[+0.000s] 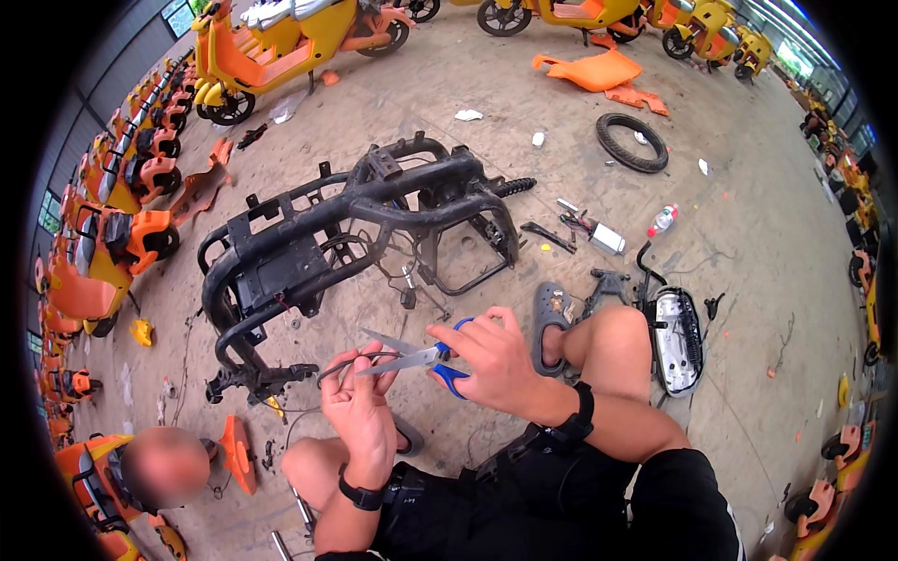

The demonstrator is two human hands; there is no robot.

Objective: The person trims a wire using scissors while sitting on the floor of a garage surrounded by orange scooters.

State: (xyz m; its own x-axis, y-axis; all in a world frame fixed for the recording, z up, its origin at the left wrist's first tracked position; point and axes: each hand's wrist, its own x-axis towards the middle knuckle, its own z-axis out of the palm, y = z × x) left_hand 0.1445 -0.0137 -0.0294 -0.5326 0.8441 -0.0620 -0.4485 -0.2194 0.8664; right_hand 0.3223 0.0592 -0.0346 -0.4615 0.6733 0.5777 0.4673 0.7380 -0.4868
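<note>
My right hand (496,360) grips blue-handled scissors (412,357) with the blades spread apart, pointing left. My left hand (358,407) pinches a thin black cable (329,370) that loops up between the blades. Both hands hover over my bare knees, just in front of a stripped black scooter frame (355,229) lying on the concrete floor. Loose wires trail from the frame toward my hands.
A loose tyre (631,142), orange body panels (594,72), a plastic bottle (661,221), small parts and a headlight housing (675,338) lie on the floor. Orange and yellow scooters (271,47) line the left and far edges. Another person's head (166,465) is at lower left.
</note>
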